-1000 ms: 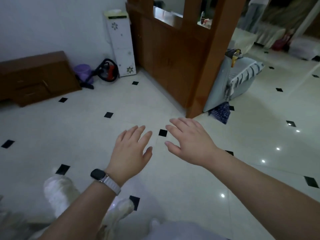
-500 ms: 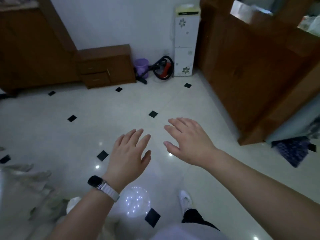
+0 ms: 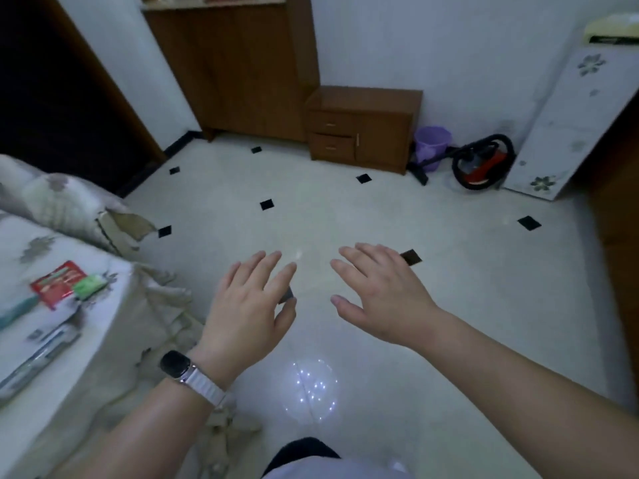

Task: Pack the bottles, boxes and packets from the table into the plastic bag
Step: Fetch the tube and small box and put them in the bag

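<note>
My left hand (image 3: pixel 250 302), with a watch on its wrist, and my right hand (image 3: pixel 378 293) are held out flat over the white tiled floor, fingers apart, holding nothing. At the left edge stands the table (image 3: pixel 114 326) under a floral cloth. On it lie a red packet (image 3: pixel 57 283), a green packet (image 3: pixel 90 286), a teal item (image 3: pixel 17 311) and a long clear-wrapped pack (image 3: pixel 38 357). Both hands are to the right of the table and apart from it. No plastic bag shows in this view.
A low wooden drawer cabinet (image 3: pixel 363 127) and a tall wooden cupboard (image 3: pixel 235 63) stand against the far wall. A purple bucket (image 3: pixel 432 141), a red vacuum cleaner (image 3: pixel 482 164) and a white flowered appliance (image 3: pixel 567 122) are at the back right. A cushioned seat (image 3: pixel 65 202) sits behind the table.
The view has swung left: the wooden partition went out of frame and the cloth-covered table with packets came into view. Both hands stayed open in front of me.
</note>
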Demonstrator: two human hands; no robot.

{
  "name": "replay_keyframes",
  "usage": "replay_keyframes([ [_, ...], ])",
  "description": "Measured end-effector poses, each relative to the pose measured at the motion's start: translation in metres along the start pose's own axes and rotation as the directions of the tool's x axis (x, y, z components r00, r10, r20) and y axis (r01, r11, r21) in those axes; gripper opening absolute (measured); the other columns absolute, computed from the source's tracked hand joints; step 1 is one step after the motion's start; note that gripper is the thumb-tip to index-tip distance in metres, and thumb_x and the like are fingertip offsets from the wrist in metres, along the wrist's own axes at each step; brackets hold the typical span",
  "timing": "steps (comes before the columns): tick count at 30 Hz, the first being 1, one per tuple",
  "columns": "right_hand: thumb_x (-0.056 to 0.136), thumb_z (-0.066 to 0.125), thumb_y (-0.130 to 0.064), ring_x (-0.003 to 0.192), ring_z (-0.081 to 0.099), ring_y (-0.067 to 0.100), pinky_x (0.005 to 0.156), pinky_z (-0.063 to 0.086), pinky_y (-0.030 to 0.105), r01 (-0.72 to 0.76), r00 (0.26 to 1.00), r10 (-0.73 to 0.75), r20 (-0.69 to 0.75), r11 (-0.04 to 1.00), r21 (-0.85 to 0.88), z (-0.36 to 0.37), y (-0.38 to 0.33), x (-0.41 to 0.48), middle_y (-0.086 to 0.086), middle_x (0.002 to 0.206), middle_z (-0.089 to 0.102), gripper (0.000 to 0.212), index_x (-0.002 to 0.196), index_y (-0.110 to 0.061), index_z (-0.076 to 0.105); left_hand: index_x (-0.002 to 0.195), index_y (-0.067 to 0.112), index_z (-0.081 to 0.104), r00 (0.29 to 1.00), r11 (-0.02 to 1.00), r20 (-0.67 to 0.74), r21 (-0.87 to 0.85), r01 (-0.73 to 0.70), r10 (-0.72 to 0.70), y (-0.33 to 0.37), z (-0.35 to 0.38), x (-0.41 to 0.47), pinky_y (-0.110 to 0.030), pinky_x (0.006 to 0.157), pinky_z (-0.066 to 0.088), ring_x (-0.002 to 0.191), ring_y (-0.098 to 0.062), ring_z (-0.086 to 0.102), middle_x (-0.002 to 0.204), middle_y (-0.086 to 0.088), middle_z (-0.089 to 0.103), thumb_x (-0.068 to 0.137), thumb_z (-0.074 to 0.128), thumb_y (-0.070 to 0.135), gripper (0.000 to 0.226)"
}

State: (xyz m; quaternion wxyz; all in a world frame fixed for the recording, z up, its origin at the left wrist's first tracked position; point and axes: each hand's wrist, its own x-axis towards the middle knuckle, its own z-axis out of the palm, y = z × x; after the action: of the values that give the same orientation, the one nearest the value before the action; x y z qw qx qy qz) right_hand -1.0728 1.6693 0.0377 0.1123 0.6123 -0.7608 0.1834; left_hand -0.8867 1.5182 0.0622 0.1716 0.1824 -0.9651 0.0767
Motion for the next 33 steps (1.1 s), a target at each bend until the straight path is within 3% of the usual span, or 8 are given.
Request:
replay_keyframes([
  [10, 0.087, 0.049, -0.047, 0.118, 0.054, 0.032, 0.101, 0.043, 0.046, 0.215, 0.97, -0.22, 0.106, 0.975, 0.054, 0.079, -0.021, 0.152, 0.009, 0.128, 0.061, 0.05, 0.12, -0.012, 0.064, 0.125, 0.016, 0.063, 0.957, 0.959, 0.063, 0.025, 0.281, -0.282, -0.124, 0.061, 0.014, -0.047, 0.1, 0.039, 0.123, -0.034, 0.053, 0.133, -0.011, 0.059, 0.084, 0.06, 0.036, 0.045],
  [16, 0.089, 0.047, -0.049, 0.12, 0.053, 0.031, 0.102, 0.041, 0.045, 0.319, 0.939, -0.318, 0.131, 0.948, 0.013, 0.104, -0.047, 0.264, 0.009, 0.13, 0.06, 0.052, 0.123, -0.013, 0.063, 0.122, 0.014, 0.064, 0.932, 0.933, -0.05, -0.019, 0.359, -0.36, -0.224, 0.079, 0.041, -0.045, 0.096, 0.041, 0.119, -0.034, 0.055, 0.13, -0.012, 0.061, 0.082, 0.064, 0.032, 0.044],
  [20, 0.088, 0.047, -0.049, 0.12, 0.053, 0.031, 0.102, 0.039, 0.045, 0.393, 0.911, -0.392, 0.127, 0.919, 0.023, 0.131, -0.076, 0.329, 0.009, 0.131, 0.06, 0.053, 0.123, -0.013, 0.063, 0.124, 0.014, 0.063, 0.897, 0.897, -0.031, 0.02, 0.442, -0.441, -0.286, 0.084, 0.043, -0.046, 0.096, 0.04, 0.12, -0.034, 0.054, 0.131, -0.012, 0.06, 0.084, 0.061, 0.035, 0.045],
  [25, 0.088, 0.047, -0.049, 0.117, 0.055, 0.03, 0.1, 0.038, 0.043, 0.492, 0.854, -0.501, 0.139, 0.866, 0.095, 0.173, -0.111, 0.381, 0.008, 0.128, 0.062, 0.051, 0.12, -0.013, 0.065, 0.123, 0.014, 0.064, 0.823, 0.823, 0.003, 0.023, 0.568, -0.568, -0.328, 0.091, 0.021, -0.047, 0.098, 0.04, 0.122, -0.033, 0.053, 0.131, -0.011, 0.06, 0.083, 0.057, 0.036, 0.045],
  [33, 0.087, 0.048, -0.05, 0.116, 0.054, 0.031, 0.099, 0.041, 0.044, 0.644, 0.698, -0.699, 0.158, 0.709, 0.287, 0.256, -0.162, 0.472, 0.008, 0.126, 0.061, 0.051, 0.118, -0.013, 0.063, 0.12, 0.017, 0.065, 0.604, 0.609, 0.078, 0.143, 0.78, -0.793, -0.389, 0.103, -0.008, -0.046, 0.097, 0.041, 0.121, -0.034, 0.054, 0.131, -0.012, 0.061, 0.081, 0.057, 0.036, 0.044],
])
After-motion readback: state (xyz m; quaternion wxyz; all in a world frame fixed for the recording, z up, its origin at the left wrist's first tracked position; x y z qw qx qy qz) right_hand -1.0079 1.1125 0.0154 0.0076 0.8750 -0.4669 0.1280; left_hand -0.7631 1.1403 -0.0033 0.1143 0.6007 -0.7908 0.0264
